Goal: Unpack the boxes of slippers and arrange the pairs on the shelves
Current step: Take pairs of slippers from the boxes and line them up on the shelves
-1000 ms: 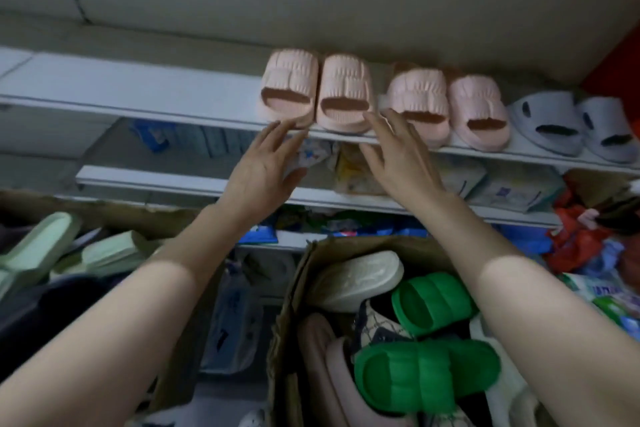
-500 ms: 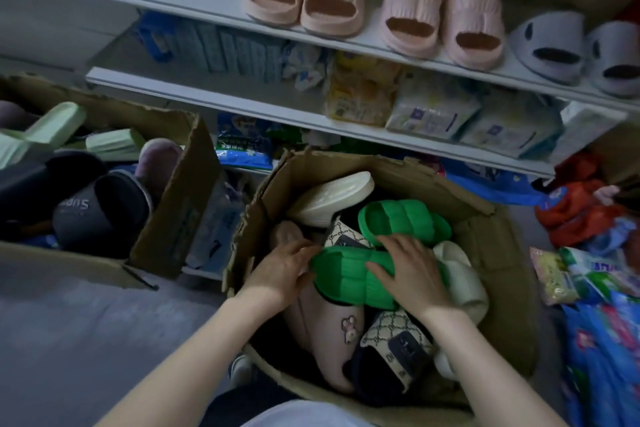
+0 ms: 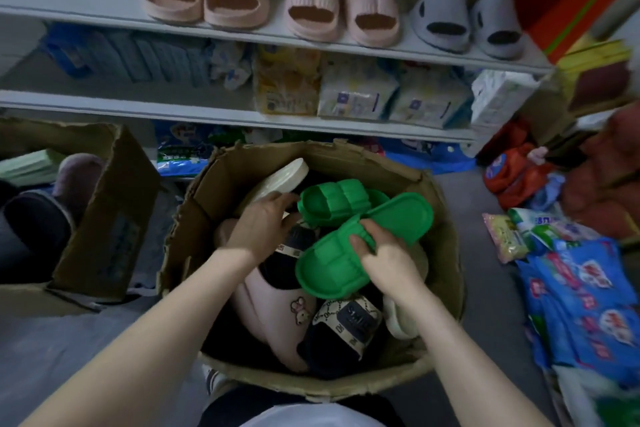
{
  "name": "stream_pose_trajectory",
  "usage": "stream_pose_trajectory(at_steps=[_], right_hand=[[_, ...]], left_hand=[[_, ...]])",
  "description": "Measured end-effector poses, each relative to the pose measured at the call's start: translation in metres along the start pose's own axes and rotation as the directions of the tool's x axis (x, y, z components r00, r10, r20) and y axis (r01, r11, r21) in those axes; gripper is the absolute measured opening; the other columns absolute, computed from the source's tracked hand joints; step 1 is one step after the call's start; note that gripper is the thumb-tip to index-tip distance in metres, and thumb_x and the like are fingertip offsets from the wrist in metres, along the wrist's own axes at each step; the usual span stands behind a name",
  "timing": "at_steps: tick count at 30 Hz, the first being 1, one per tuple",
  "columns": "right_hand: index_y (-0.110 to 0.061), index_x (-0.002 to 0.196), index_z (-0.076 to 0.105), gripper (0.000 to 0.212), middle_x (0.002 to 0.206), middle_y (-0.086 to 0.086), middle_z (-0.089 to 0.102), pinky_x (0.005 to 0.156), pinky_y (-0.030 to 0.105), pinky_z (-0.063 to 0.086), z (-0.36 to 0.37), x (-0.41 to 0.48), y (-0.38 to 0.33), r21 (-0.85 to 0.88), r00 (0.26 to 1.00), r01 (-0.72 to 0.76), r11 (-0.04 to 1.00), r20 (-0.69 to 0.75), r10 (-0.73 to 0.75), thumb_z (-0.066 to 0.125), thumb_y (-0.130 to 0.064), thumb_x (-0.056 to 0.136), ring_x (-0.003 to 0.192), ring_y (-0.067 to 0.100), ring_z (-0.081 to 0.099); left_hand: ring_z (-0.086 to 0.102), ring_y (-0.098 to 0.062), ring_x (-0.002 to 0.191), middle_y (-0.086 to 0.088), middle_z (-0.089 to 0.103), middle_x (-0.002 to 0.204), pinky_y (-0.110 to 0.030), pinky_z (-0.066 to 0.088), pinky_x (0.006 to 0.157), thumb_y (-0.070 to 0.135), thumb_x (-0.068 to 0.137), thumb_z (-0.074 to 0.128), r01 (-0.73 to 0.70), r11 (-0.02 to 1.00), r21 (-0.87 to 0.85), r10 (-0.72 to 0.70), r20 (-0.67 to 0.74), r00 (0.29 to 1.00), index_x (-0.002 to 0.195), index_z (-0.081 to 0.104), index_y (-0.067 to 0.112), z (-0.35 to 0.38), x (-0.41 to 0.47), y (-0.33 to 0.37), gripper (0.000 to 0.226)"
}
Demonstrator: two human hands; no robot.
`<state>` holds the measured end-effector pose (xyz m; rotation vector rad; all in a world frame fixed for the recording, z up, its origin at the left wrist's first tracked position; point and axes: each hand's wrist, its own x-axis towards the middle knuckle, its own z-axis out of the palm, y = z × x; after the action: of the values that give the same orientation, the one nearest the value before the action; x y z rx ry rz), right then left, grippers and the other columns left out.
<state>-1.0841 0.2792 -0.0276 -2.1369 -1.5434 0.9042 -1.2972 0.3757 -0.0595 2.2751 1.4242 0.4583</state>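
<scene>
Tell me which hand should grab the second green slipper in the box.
Left. The left hand lies open right beside the far green slipper, while the right hand already grips the near green slipper.

Soft foam slippers, rough cardboard box

The green slipper (image 3: 332,263) looks smooth, matt and rubbery. The cardboard box (image 3: 221,180) is brown, dull, torn-edged. Packets (image 3: 585,291) at 3 o'clock look shiny plastic.

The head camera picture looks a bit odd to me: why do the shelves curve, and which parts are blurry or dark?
Head view: the wide-angle lens bows the top shelf and stretches the forearms; the packets on the floor at the right edge smear with blur; lighting is dim and bluish, the cardboard box interior is shadowed, yet the green slipper in the right hand stays fairly sharp; no glare.
</scene>
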Motion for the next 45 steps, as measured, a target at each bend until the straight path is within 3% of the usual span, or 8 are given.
stream_pose_trajectory(at_steps=[8, 13, 22, 28, 33, 36, 39, 45], right_hand=[[-0.023, 0.144, 0.042, 0.051, 0.145, 0.005, 0.046, 0.110, 0.033, 0.027, -0.011, -0.009, 0.051, -0.308, 0.994, -0.037, 0.951, 0.087, 0.067, 0.046, -0.046, 0.100, 0.135, 0.028, 0.035], [-0.024, 0.143, 0.036, 0.053, 0.146, 0.006, 0.035, 0.108, 0.040, 0.034, 0.009, -0.023, 0.062, -0.238, 0.994, -0.104, 0.966, 0.013, 0.111, 0.042, -0.050, 0.097, 0.135, 0.030, 0.034], [-0.014, 0.124, 0.057, 0.043, 0.123, 0.007, 0.056, 0.094, 0.027, 0.036, -0.007, -0.029, 0.065, -0.055, 0.988, -0.077, 0.996, -0.141, 0.068, 0.065, -0.039, 0.090, 0.124, 0.025, 0.045], [-0.024, 0.133, 0.053, 0.048, 0.126, -0.005, 0.046, 0.099, 0.024, 0.035, -0.017, -0.001, 0.044, 0.037, 0.988, -0.085, 0.996, 0.132, 0.080, 0.065, -0.043, 0.090, 0.126, 0.013, 0.042], [-0.023, 0.132, 0.048, 0.053, 0.140, 0.004, 0.036, 0.103, 0.035, 0.038, 0.018, 0.019, 0.044, -0.058, 0.989, -0.019, 0.998, 0.143, 0.027, 0.069, -0.041, 0.087, 0.132, 0.027, 0.039], [-0.028, 0.152, 0.022, 0.087, 0.160, 0.008, 0.017, 0.114, 0.045, 0.030, 0.036, 0.012, 0.049, 0.056, 0.979, -0.182, 0.982, 0.101, 0.176, 0.071, -0.049, 0.083, 0.146, 0.032, 0.019], [-0.027, 0.157, 0.003, 0.098, 0.163, 0.005, 0.016, 0.115, 0.046, 0.029, 0.045, 0.011, 0.050, 0.151, 0.954, -0.280, 0.948, 0.157, 0.257, 0.066, -0.052, 0.086, 0.147, 0.033, 0.020], [-0.026, 0.154, 0.017, 0.089, 0.153, 0.004, 0.038, 0.104, 0.038, 0.040, 0.021, 0.010, 0.029, 0.332, 0.984, -0.169, 0.928, 0.002, 0.178, 0.074, -0.032, 0.085, 0.137, 0.028, 0.041]], left_hand=[[0.032, -0.035, 0.136, -0.016, 0.032, 0.151, -0.037, 0.022, 0.115, 0.037, 0.094, 0.053, -0.248, 0.919, 0.306, 0.143, 0.329, 0.934, 0.153, 0.021, 0.021, 0.048, 0.085, 0.046, 0.069], [0.032, -0.044, 0.134, -0.017, 0.020, 0.155, -0.047, 0.033, 0.111, 0.067, 0.081, 0.054, -0.205, 0.923, 0.325, 0.021, 0.490, 0.872, 0.154, 0.005, 0.028, 0.069, 0.106, 0.046, 0.096], [0.041, -0.039, 0.120, -0.021, 0.040, 0.138, -0.042, 0.031, 0.103, 0.058, 0.082, 0.057, -0.121, 0.907, 0.404, -0.023, 0.334, 0.942, 0.153, 0.004, 0.013, 0.026, 0.068, 0.078, 0.100], [0.041, -0.038, 0.119, -0.012, 0.040, 0.143, -0.041, 0.036, 0.096, 0.079, 0.068, 0.050, 0.068, 0.900, 0.430, -0.158, 0.176, 0.972, 0.151, 0.014, 0.025, -0.010, -0.029, 0.043, 0.105], [0.043, -0.041, 0.127, -0.010, 0.044, 0.145, -0.049, 0.035, 0.104, 0.091, 0.069, 0.022, 0.318, 0.933, 0.169, -0.352, 0.234, 0.906, 0.150, 0.019, 0.032, 0.013, -0.053, 0.015, 0.100], [0.045, -0.039, 0.125, -0.018, 0.045, 0.139, -0.044, 0.041, 0.100, 0.064, 0.081, 0.057, 0.447, 0.894, -0.017, -0.429, 0.250, 0.868, 0.149, 0.020, 0.032, 0.017, -0.052, 0.013, 0.084], [0.049, -0.033, 0.125, -0.012, 0.047, 0.142, -0.038, 0.045, 0.097, 0.056, 0.077, 0.070, 0.529, 0.836, -0.147, -0.463, 0.328, 0.823, 0.152, 0.017, 0.032, 0.010, -0.051, 0.008, 0.095], [0.058, -0.022, 0.112, -0.008, 0.059, 0.127, -0.039, 0.050, 0.097, 0.049, 0.059, 0.084, 0.562, 0.683, -0.466, -0.440, 0.352, 0.826, 0.137, 0.047, 0.029, -0.009, -0.057, 0.002, 0.089]])
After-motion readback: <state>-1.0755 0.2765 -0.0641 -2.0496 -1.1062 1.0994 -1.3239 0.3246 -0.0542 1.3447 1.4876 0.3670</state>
